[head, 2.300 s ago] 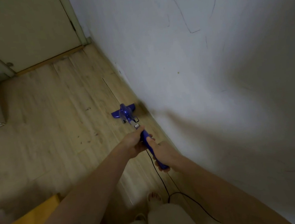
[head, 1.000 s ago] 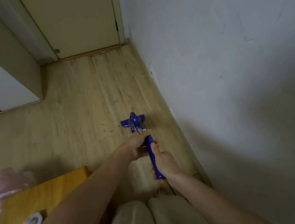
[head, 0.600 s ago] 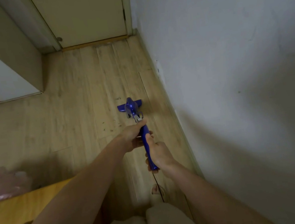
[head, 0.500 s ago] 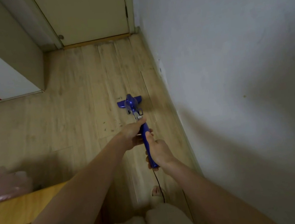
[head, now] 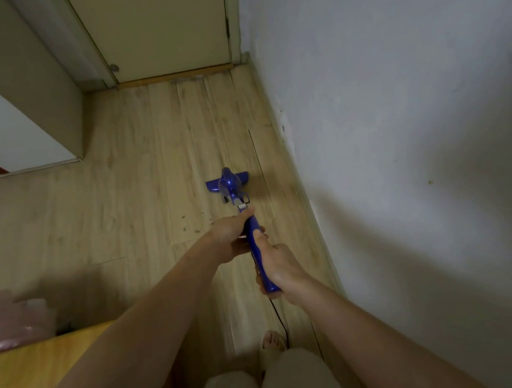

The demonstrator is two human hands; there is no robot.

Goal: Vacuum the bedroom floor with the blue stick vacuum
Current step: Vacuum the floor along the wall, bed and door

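Vacuum [head: 255, 236], glossy blue plastic, T-shaped head [head: 228, 182]

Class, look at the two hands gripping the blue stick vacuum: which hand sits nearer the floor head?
The left hand. It grips the blue stick vacuum high on the handle, just below the floor head, while the right hand holds the handle's rear end, by the cord.

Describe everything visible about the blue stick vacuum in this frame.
The blue stick vacuum looks like glossy plastic. Its wide floor head sits flat on the pale wood floor, near the wall. The left hand grips the upper handle just below a grey clip; the right hand grips the handle's end. A thin black cord trails from that end toward the person's feet.
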